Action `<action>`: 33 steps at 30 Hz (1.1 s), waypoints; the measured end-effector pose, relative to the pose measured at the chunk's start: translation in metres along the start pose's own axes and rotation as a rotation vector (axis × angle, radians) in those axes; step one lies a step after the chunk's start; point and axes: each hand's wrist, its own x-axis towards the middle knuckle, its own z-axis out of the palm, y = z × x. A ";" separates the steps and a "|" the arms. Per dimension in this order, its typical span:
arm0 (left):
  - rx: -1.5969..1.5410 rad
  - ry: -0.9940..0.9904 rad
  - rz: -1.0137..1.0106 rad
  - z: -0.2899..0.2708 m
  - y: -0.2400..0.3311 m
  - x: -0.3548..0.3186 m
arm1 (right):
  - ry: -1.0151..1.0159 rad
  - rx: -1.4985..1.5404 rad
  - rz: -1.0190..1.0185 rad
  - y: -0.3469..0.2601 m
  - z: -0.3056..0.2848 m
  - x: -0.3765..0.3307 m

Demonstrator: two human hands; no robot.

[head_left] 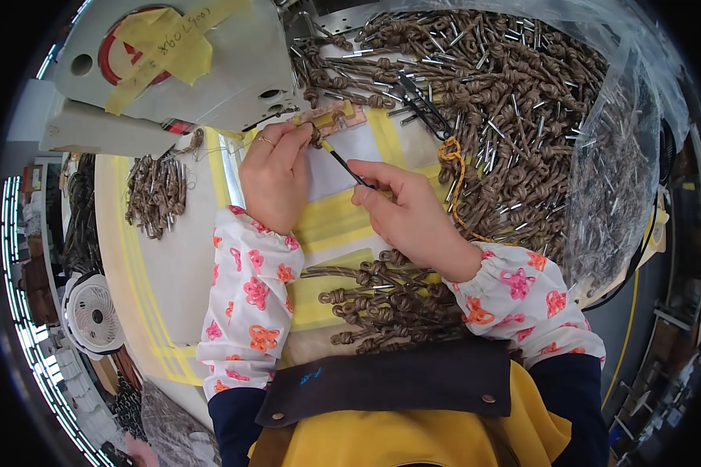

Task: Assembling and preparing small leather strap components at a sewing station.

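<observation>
Just right of the machine (202, 70), the left hand (274, 175) pinches 1 knot (316, 138) in nearly closed fingertips, probably steadying it against the tool (343, 165). The right hand (413, 214) grips that tool between thumb and fingers, perhaps for fine aim.

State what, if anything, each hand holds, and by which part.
The left hand pinches a brown cord, exact spot hidden; the right hand grips a slim black tool by its near end.
</observation>
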 end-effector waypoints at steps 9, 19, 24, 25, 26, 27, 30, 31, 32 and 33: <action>0.074 0.044 0.150 -0.001 -0.010 0.012 | 0.163 -0.070 -0.198 0.012 0.022 0.019; 0.209 -0.108 0.071 -0.010 0.007 -0.013 | 0.040 0.024 -0.091 0.011 0.010 0.011; 0.233 -0.090 0.081 -0.009 0.008 -0.015 | 0.041 0.003 -0.046 0.001 0.009 0.000; 0.246 -0.096 0.076 -0.009 0.010 -0.015 | 0.036 0.015 0.006 -0.001 0.009 0.000; 0.245 -0.094 0.076 -0.011 0.011 -0.014 | 0.036 0.013 0.005 -0.001 0.009 0.003; 0.241 -0.112 0.064 -0.013 0.012 -0.013 | 0.028 0.015 -0.004 -0.002 0.009 0.005; 0.229 -0.141 0.045 -0.014 0.009 -0.016 | 0.019 0.015 -0.004 -0.001 0.009 0.010; 0.222 -0.154 0.038 -0.014 0.008 -0.017 | 0.020 0.015 0.006 0.000 0.010 0.010; 0.225 -0.147 0.036 -0.015 0.007 -0.017 | 0.015 0.011 0.003 0.001 0.011 0.011; 0.230 -0.157 0.042 -0.015 0.007 -0.017 | 0.039 0.027 -0.009 0.003 0.013 0.013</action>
